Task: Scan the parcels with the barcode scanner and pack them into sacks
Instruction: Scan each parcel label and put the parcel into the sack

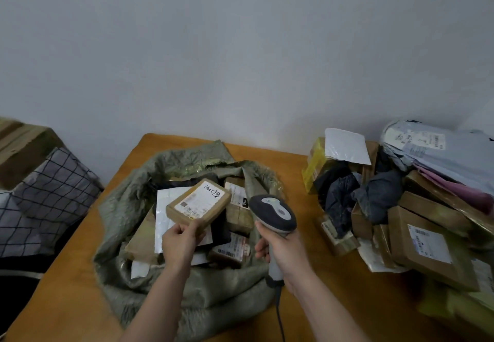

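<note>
Left grip [179,242] pinching; right grip [280,248] wrapped tight; forearms extended forward.

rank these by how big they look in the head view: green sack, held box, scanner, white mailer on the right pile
1. green sack
2. held box and scanner, about alike
3. white mailer, though it lies farther off, so unsure

A checked cushion [53,186] lies left of the wooden table [66,301], beside a cardboard box [24,149].

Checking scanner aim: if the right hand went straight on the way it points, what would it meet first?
Likely the brown parcel marked 010 in the sack, just ahead of the scanner that the right hand grips; depth is unclear.
</note>
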`<state>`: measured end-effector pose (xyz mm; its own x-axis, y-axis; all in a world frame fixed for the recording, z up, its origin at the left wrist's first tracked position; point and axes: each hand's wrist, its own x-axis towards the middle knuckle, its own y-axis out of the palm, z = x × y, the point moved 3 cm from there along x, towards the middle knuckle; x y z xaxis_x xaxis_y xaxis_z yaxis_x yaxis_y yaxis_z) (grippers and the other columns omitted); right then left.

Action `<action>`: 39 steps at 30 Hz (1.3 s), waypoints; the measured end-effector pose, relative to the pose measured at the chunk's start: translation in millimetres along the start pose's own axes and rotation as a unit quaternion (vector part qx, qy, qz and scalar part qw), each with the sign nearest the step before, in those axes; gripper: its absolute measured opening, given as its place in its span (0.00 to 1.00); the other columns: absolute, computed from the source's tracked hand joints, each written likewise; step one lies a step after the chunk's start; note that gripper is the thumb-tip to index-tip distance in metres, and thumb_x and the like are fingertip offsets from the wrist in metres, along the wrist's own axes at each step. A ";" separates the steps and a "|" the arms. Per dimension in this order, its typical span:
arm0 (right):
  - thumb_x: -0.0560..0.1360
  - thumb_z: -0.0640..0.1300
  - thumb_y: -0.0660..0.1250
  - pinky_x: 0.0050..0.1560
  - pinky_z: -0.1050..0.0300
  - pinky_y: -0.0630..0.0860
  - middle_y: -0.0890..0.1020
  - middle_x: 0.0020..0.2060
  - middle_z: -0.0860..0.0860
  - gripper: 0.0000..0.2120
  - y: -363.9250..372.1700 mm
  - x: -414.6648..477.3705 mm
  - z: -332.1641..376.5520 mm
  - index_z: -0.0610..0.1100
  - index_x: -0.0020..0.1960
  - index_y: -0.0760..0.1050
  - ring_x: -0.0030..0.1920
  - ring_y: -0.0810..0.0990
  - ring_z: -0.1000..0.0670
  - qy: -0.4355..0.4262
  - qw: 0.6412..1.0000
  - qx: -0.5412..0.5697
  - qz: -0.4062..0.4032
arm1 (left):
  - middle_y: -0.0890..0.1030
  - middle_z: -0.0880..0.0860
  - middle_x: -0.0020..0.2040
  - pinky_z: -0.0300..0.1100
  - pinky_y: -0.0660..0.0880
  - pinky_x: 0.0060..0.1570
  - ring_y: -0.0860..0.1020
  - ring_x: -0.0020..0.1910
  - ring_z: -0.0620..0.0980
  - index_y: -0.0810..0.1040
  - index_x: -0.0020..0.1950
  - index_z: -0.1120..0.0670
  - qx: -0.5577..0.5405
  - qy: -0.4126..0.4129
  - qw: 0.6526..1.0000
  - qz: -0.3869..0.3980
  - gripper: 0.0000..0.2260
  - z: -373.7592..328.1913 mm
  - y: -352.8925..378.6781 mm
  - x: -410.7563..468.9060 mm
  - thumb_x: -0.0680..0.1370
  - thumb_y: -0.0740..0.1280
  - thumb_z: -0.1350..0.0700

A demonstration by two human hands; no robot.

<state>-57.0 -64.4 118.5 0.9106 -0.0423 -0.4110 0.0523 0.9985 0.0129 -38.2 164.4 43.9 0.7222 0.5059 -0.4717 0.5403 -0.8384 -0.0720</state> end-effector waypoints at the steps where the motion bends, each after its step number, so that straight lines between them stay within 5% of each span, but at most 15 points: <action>1: 0.78 0.48 0.73 0.34 0.58 0.75 0.84 0.34 0.43 0.10 1.8 2.0 -4.4 0.41 0.51 0.82 0.34 0.83 0.47 0.007 1.000 -0.002 -0.009 | 0.83 0.62 0.40 0.55 0.82 0.47 0.84 0.47 0.63 0.74 0.38 0.59 0.025 0.007 1.000 0.000 0.12 1.9 -4.2 1.5 0.76 0.74 0.56; 5: 0.77 0.45 0.74 0.35 0.57 0.78 0.88 0.44 0.46 0.12 3.6 11.4 -28.5 0.44 0.59 0.80 0.40 0.87 0.46 0.045 0.997 0.033 -0.044 | 0.79 0.61 0.34 0.65 0.80 0.48 0.80 0.41 0.66 0.70 0.30 0.51 0.115 0.022 0.991 0.069 0.15 2.0 -14.7 0.8 0.72 0.72 0.54; 10: 0.75 0.45 0.77 0.49 0.45 0.85 0.82 0.55 0.47 0.24 0.0 31.5 -66.1 0.49 0.67 0.71 0.53 0.85 0.40 0.123 0.982 0.106 -0.091 | 0.73 0.49 0.25 0.53 0.80 0.39 0.74 0.31 0.53 0.67 0.26 0.52 0.229 0.062 0.962 0.134 0.18 0.7 -11.4 0.5 0.71 0.73 0.58; 17: 0.76 0.46 0.76 0.54 0.38 0.83 0.79 0.55 0.46 0.13 12.0 53.4 -87.5 0.52 0.55 0.75 0.59 0.80 0.39 0.182 0.964 0.151 -0.125 | 0.79 0.53 0.28 0.43 0.71 0.33 0.77 0.32 0.52 0.69 0.28 0.54 0.410 0.137 0.890 0.146 0.18 -11.2 -12.1 3.6 0.67 0.77 0.54; 21: 0.68 0.54 0.81 0.60 0.36 0.80 0.84 0.57 0.45 0.29 12.0 61.7 -101.4 0.48 0.65 0.76 0.57 0.83 0.42 0.190 0.959 0.151 -0.149 | 0.78 0.50 0.27 0.42 0.69 0.32 0.77 0.32 0.50 0.69 0.28 0.53 0.466 0.147 0.857 0.163 0.19 -16.4 -8.0 3.4 0.68 0.78 0.52; 24: 0.60 0.64 0.82 0.67 0.39 0.76 0.80 0.65 0.49 0.46 -2.1 71.4 -117.2 0.51 0.73 0.70 0.63 0.79 0.43 0.139 0.963 0.125 -0.197 | 0.77 0.49 0.26 0.42 0.70 0.33 0.78 0.33 0.50 0.70 0.28 0.53 0.456 0.133 0.863 0.172 0.18 -17.0 -0.9 4.0 0.68 0.77 0.52; 27: 0.73 0.53 0.77 0.72 0.43 0.71 0.77 0.65 0.50 0.32 -5.4 42.2 -77.9 0.46 0.73 0.71 0.67 0.75 0.44 0.101 0.962 0.092 -0.238 | 0.76 0.48 0.24 0.41 0.68 0.32 0.77 0.30 0.47 0.72 0.27 0.53 0.424 0.123 0.879 0.180 0.17 -14.5 11.9 -0.1 0.69 0.78 0.54; 31: 0.77 0.47 0.74 0.65 0.53 0.71 0.78 0.57 0.51 0.17 -27.2 23.1 -64.1 0.47 0.64 0.76 0.66 0.75 0.45 0.048 0.959 0.081 -0.267 | 0.79 0.48 0.26 0.41 0.72 0.34 0.79 0.31 0.47 0.75 0.28 0.55 0.384 0.118 0.899 0.174 0.15 -5.2 29.8 -8.6 0.70 0.78 0.55; 34: 0.77 0.46 0.74 0.64 0.54 0.70 0.78 0.57 0.52 0.16 -37.9 15.1 -56.5 0.50 0.62 0.75 0.65 0.76 0.47 0.024 0.958 0.104 -0.265 | 0.80 0.48 0.28 0.43 0.77 0.37 0.80 0.33 0.47 0.76 0.29 0.56 0.384 0.146 0.898 0.158 0.15 3.4 41.5 -15.4 0.70 0.78 0.53; 39: 0.76 0.46 0.75 0.64 0.54 0.70 0.78 0.52 0.61 0.15 -46.6 10.2 -40.1 0.57 0.57 0.73 0.61 0.74 0.52 -0.019 0.961 0.137 -0.241 | 0.80 0.51 0.31 0.42 0.69 0.32 0.79 0.34 0.50 0.74 0.31 0.54 0.436 0.113 0.871 0.196 0.17 21.5 62.2 -21.3 0.72 0.77 0.48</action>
<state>-66.6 -110.0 77.1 0.7681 -0.5032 -0.3961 0.5718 0.8173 0.0706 -29.3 97.1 30.5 0.8973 0.0906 -0.4320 -0.2292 -0.7409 -0.6314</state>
